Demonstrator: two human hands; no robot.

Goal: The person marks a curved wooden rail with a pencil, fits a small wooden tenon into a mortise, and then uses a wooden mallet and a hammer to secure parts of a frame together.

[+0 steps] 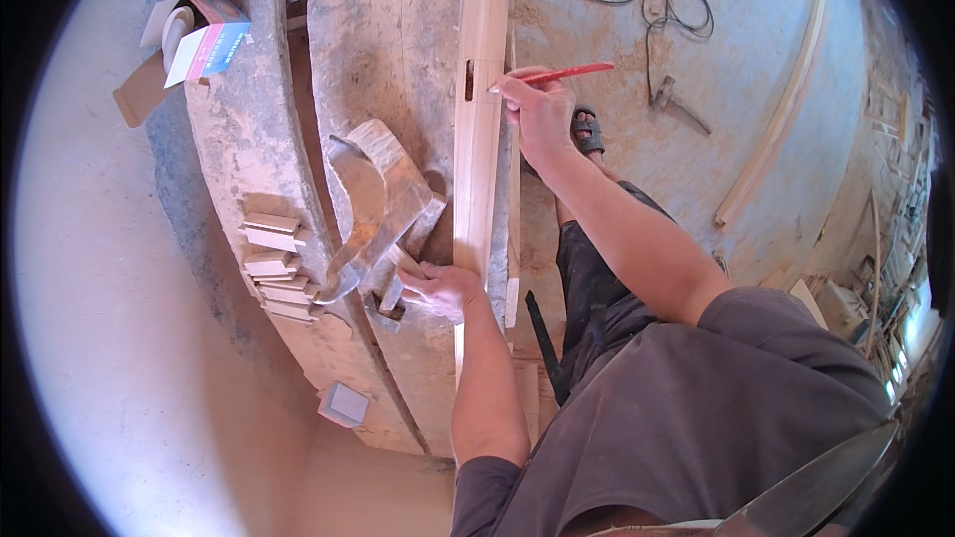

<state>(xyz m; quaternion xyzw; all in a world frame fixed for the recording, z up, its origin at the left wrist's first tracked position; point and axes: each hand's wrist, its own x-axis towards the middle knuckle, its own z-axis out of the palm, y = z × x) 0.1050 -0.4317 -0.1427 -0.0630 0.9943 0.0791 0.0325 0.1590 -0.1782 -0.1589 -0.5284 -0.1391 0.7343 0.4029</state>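
At the lower centre of the frame, the left hand [438, 288] lies over the near stretch of a pale, squared timber [480, 169], its fingers bent at a small wooden strip [405, 260]; whether they grip it, I cannot tell. The timber runs up the middle of the frame along the bench [383, 10], and the left forearm hides part of its lower end. Just left of this hand, a rough, curved wooden block [398, 174] crowds the timber's side. Farther left lie stacked wood offcuts [282, 278], with a small pale box [344, 405] below them.

Higher up, the right hand [540, 104] pinches a red pencil [575, 72], its point at the timber's right edge, just beside a dark mortise slot [469, 80]. A sandalled foot [587, 129] stands below on the floor.

Beyond, an open carton [211, 48] sits at upper left; at upper right, a hammer [681, 104], looped black cable [686, 12] and long timber strip [781, 114] lie on the floor.
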